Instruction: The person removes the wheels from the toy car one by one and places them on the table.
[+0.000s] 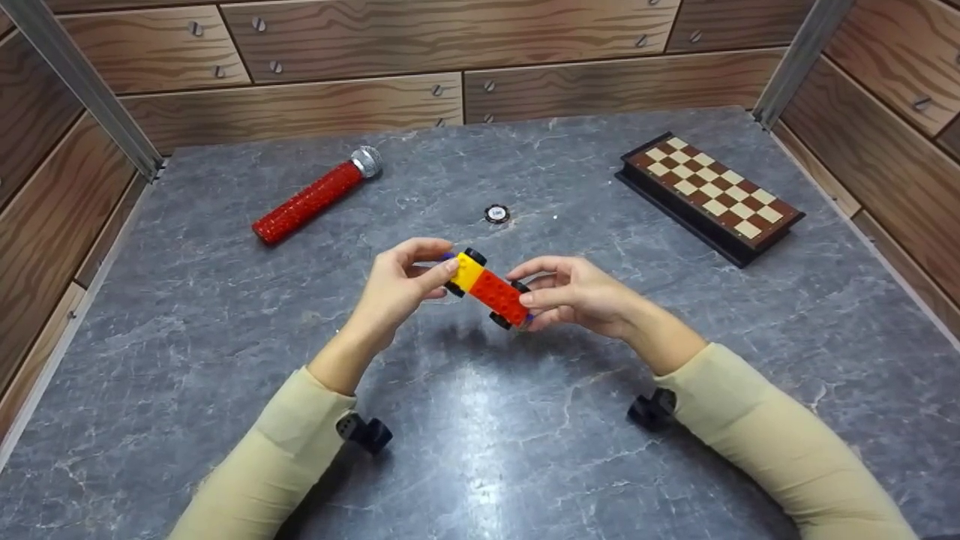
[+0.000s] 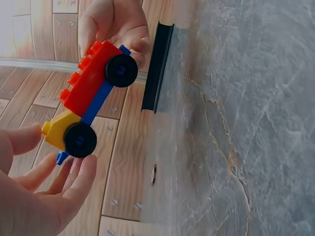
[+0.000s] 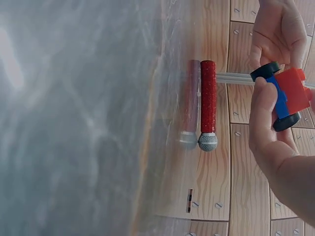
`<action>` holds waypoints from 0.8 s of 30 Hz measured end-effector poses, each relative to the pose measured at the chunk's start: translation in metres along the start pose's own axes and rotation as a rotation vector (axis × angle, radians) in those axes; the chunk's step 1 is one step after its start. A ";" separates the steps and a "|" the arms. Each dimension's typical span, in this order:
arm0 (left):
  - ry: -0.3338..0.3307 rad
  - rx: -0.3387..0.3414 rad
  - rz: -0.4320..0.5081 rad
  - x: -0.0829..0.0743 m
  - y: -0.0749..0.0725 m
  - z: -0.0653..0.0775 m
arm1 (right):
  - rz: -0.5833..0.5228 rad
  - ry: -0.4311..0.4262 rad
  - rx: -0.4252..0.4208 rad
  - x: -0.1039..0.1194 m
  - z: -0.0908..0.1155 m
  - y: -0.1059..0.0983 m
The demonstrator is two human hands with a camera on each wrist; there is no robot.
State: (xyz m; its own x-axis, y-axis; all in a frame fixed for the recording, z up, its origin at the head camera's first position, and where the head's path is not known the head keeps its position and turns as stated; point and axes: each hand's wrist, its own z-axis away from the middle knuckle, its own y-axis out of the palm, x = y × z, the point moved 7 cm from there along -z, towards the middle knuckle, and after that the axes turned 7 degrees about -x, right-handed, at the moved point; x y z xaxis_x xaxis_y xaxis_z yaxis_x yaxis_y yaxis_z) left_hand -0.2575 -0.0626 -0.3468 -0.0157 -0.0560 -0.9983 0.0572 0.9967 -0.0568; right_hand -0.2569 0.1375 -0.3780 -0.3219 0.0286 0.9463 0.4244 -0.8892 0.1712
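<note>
A toy car [image 1: 498, 295] built of bricks is held above the table between both hands. Its body is red with a yellow block at one end, and the left wrist view shows a blue base [image 2: 96, 104] and black wheels [image 2: 80, 140]. My left hand [image 1: 394, 292] pinches the yellow end, thumb on top and fingers near the wheels. At the red end, my right hand [image 1: 585, 298] grips the car with its thumb on the upper side. In the right wrist view, a right-hand finger lies against the blue base [image 3: 280, 101].
A red microphone [image 1: 311, 201] with a silver head lies at the back left. Beyond the car is a small black and white poker chip [image 1: 496, 214]. At the back right rests a chessboard box [image 1: 709, 187]. Wood-patterned walls [image 1: 450, 37] surround the grey marbled table [image 1: 187, 360].
</note>
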 end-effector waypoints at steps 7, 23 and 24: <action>-0.001 -0.038 0.069 -0.002 0.001 0.000 | -0.031 -0.044 -0.042 0.004 -0.001 -0.002; 0.126 -0.075 0.289 -0.008 0.012 0.002 | -0.156 -0.215 -0.099 0.017 -0.001 0.003; 0.142 -0.072 0.308 -0.009 0.013 0.002 | -0.163 -0.225 -0.094 0.017 -0.001 0.004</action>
State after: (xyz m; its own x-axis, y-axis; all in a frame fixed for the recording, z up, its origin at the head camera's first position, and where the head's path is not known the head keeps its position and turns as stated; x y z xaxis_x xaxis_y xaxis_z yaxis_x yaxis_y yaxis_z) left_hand -0.2545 -0.0495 -0.3389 -0.1473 0.2515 -0.9566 0.0102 0.9675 0.2528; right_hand -0.2619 0.1338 -0.3612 -0.1789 0.2658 0.9473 0.2988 -0.9026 0.3097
